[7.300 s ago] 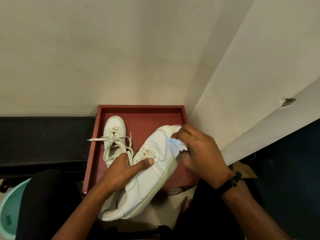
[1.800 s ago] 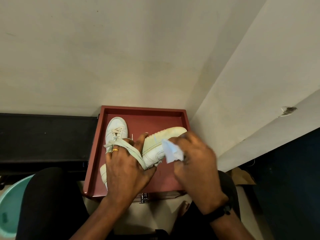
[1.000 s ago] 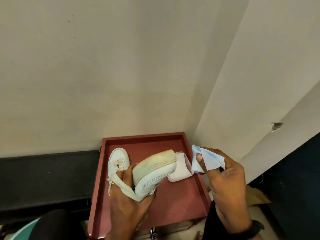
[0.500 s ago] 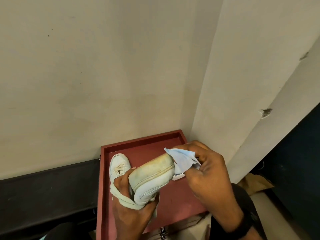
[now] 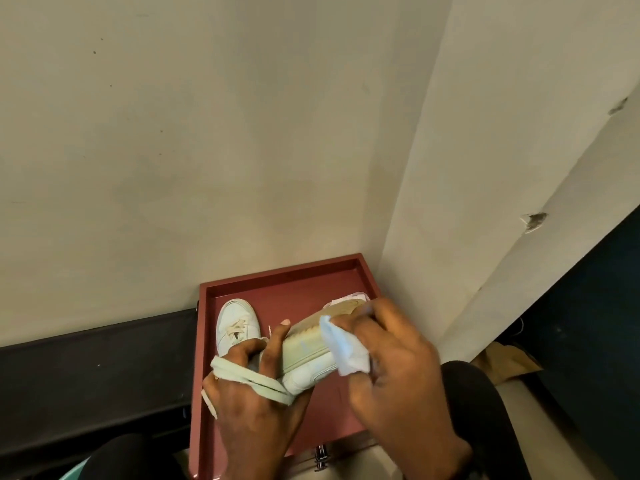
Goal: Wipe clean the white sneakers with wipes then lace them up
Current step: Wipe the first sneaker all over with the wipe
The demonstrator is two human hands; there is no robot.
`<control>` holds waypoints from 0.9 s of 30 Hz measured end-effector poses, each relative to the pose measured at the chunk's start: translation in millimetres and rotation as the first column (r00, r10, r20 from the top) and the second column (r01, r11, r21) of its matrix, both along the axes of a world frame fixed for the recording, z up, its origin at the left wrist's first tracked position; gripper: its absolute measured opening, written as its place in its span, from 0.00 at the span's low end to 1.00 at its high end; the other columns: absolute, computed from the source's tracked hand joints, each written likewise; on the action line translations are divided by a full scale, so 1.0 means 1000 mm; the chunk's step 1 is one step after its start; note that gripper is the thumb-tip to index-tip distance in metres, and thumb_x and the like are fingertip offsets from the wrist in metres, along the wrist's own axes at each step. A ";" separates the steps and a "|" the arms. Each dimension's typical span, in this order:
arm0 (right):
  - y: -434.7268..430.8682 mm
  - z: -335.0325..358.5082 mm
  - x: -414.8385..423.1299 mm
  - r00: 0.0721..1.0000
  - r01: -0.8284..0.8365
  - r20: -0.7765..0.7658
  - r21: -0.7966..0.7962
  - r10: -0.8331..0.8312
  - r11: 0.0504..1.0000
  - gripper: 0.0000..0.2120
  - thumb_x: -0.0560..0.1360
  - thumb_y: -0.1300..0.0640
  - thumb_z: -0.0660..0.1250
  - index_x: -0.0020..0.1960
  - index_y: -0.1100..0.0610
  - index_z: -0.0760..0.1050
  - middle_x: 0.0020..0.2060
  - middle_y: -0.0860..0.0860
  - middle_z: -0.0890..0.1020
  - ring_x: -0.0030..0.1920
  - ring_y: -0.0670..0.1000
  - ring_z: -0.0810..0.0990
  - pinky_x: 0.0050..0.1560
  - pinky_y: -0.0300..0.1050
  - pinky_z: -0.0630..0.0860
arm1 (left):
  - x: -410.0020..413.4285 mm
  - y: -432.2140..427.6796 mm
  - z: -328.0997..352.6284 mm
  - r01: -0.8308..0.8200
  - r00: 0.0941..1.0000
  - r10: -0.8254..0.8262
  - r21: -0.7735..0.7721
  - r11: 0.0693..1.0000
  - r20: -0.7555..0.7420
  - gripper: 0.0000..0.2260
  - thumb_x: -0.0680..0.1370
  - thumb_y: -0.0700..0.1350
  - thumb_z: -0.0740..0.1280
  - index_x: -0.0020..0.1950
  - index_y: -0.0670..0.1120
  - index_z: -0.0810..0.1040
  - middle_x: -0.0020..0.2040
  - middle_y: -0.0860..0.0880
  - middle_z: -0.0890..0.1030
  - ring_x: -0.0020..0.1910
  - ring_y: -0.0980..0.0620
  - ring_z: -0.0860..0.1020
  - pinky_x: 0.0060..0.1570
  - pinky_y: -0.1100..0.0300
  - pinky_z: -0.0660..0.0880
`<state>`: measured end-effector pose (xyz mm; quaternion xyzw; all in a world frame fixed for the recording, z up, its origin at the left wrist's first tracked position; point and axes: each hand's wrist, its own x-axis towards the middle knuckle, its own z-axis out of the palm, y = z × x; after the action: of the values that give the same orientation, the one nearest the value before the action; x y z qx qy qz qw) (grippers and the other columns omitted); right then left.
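Sideways, yellowed-sole white sneaker [image 5: 306, 351] clamped in left grip [image 5: 256, 407], right grip [image 5: 398, 372] pinching wipe [image 5: 344, 349]

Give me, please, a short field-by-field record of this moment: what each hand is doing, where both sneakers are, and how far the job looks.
left hand: grips the held sneaker, turned on its side above the tray
loose lace: draped across the left hand's fingers
right hand: holds a wipe against the held sneaker's sole edge
second sneaker: lying in the red tray, near its left wall, untouched
stage: wiping under way; lacing not yet begun
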<state>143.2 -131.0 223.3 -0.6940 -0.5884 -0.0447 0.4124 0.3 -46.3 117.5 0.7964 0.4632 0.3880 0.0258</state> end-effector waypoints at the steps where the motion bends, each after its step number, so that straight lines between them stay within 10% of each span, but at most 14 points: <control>1: 0.001 -0.005 -0.005 1.000 -0.006 0.023 -0.017 0.006 1.000 0.17 0.67 0.61 0.65 0.53 0.54 0.83 0.47 0.45 0.76 0.43 0.45 0.78 0.38 0.35 0.77 | 0.000 -0.001 -0.003 0.007 1.000 -0.007 -0.017 1.000 -0.024 0.36 0.64 0.64 0.77 0.69 0.55 0.73 0.52 0.44 0.77 0.45 0.39 0.79 0.42 0.44 0.75; 6: 0.002 -0.017 -0.028 0.994 -0.050 0.088 -0.132 0.062 0.990 0.16 0.63 0.57 0.69 0.50 0.53 0.84 0.44 0.46 0.79 0.40 0.48 0.79 0.35 0.40 0.80 | 0.006 -0.005 0.007 0.019 1.000 -0.020 -0.105 0.994 -0.002 0.25 0.72 0.62 0.63 0.68 0.57 0.71 0.48 0.41 0.82 0.43 0.37 0.80 0.40 0.41 0.77; 18: 0.004 -0.010 0.039 0.977 0.127 -0.166 -0.053 -0.134 0.990 0.22 0.67 0.73 0.73 0.55 0.53 0.84 0.45 0.44 0.80 0.46 0.45 0.81 0.43 0.39 0.80 | 0.006 -0.010 0.005 -0.069 0.987 0.060 -0.059 0.996 -0.148 0.36 0.60 0.57 0.83 0.66 0.51 0.81 0.51 0.41 0.79 0.50 0.44 0.70 0.45 0.42 0.71; 27: 0.013 -0.029 0.022 0.989 0.145 0.042 -0.095 -0.141 0.985 0.24 0.59 0.72 0.76 0.53 0.58 0.83 0.46 0.48 0.78 0.42 0.50 0.81 0.37 0.42 0.82 | 0.005 -0.014 0.005 -0.104 0.973 0.090 -0.055 0.993 -0.211 0.37 0.59 0.53 0.84 0.67 0.52 0.80 0.52 0.42 0.79 0.51 0.44 0.68 0.48 0.43 0.68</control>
<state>165.0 -117.5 194.8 -0.7529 -0.5457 -0.0576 0.3635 4.9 -59.8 122.7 0.8078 0.5143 0.2876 -0.0155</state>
